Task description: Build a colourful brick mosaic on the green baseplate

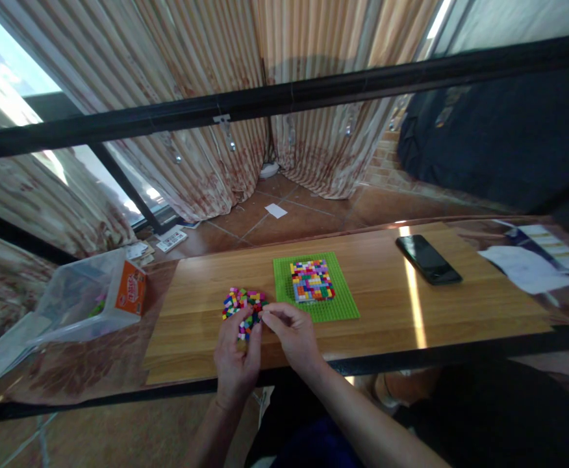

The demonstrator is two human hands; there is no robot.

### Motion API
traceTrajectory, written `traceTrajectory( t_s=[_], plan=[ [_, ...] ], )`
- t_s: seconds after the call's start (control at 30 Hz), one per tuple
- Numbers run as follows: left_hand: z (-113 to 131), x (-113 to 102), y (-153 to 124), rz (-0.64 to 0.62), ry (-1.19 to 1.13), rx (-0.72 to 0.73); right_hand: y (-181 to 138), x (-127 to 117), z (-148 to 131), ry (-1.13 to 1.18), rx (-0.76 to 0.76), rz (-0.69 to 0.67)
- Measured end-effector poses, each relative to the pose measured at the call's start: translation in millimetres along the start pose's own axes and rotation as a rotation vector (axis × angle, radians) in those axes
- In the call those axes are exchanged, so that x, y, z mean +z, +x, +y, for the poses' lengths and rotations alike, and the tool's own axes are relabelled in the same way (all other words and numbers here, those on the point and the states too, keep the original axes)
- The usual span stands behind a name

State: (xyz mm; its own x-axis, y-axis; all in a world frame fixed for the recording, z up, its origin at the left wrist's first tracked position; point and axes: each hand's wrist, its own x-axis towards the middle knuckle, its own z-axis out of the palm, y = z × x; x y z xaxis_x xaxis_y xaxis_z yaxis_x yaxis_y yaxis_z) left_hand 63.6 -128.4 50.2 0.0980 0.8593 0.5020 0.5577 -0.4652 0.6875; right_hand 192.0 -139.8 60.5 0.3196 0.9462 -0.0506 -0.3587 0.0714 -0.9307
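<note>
A heap of small multicoloured toy bricks (236,300) lies on the wooden board, left of the green baseplate (345,305). On that baseplate sits a block of many-coloured bricks (312,281) pressed together in a rough square. My left hand (238,357) rests at the near side of the heap, thumb and fingers apart around some loose bricks. At the heap's right edge is my right hand (291,331), its thumb and forefinger pinched together. Whatever is between those fingertips is too small to make out.
A black phone (428,259) lies on the wooden board (372,279) at the right. White paper (528,268) is beyond it. On the left stands a clear plastic box (84,305) with an orange label. A dark metal rail (265,101) crosses behind, before the curtains (191,58).
</note>
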Motion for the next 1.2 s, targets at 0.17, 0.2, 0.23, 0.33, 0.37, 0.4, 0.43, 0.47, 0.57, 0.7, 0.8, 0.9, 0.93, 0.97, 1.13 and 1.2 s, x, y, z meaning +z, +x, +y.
traceTrajectory(
  t_s=[0.17, 0.2, 0.23, 0.33, 0.37, 0.4, 0.43, 0.47, 0.57, 0.7, 0.8, 0.9, 0.93, 0.97, 1.13, 1.2],
  plan=[
    [42, 12, 1, -0.15, -0.304, -0.136, -11, -16, -17, 0.042, 0.036, 0.111],
    [46, 14, 3, -0.174, -0.348, -0.153, -11, -20, -19, 0.05, 0.055, 0.133],
    [51, 15, 4, -0.194, -0.39, -0.175, -12, -23, -21, 0.059, 0.074, 0.152],
    [60, 21, 6, -0.251, -0.478, -0.238, -14, -33, -25, 0.068, 0.117, 0.181],
    [63, 22, 6, -0.264, -0.491, -0.25, -15, -36, -26, 0.066, 0.124, 0.18],
    [65, 23, 6, -0.273, -0.498, -0.257, -16, -39, -28, 0.062, 0.129, 0.177],
    [66, 24, 6, -0.285, -0.501, -0.261, -17, -42, -29, 0.058, 0.132, 0.169],
    [67, 25, 5, -0.295, -0.502, -0.264, -18, -44, -30, 0.051, 0.132, 0.16],
    [69, 27, 4, -0.324, -0.494, -0.268, -20, -49, -36, -0.01, 0.106, 0.148],
    [69, 32, 3, -0.374, -0.488, -0.297, -20, -56, -40, -0.108, 0.047, 0.135],
    [69, 38, 3, -0.41, -0.519, -0.333, -20, -64, -36, -0.131, 0.055, 0.152],
    [67, 43, 3, -0.447, -0.533, -0.36, -20, -72, -27, -0.111, 0.101, 0.182],
    [67, 45, 3, -0.461, -0.536, -0.362, -21, -74, -24, -0.095, 0.119, 0.193],
    [66, 47, 2, -0.477, -0.54, -0.362, -21, -76, -22, -0.079, 0.136, 0.201],
    [60, 56, -3, -0.493, -0.535, -0.351, -14, -92, -20, -0.085, 0.143, 0.251],
    [55, 58, -6, -0.451, -0.466, -0.304, -3, -105, -25, -0.166, 0.069, 0.294]
  ],
)
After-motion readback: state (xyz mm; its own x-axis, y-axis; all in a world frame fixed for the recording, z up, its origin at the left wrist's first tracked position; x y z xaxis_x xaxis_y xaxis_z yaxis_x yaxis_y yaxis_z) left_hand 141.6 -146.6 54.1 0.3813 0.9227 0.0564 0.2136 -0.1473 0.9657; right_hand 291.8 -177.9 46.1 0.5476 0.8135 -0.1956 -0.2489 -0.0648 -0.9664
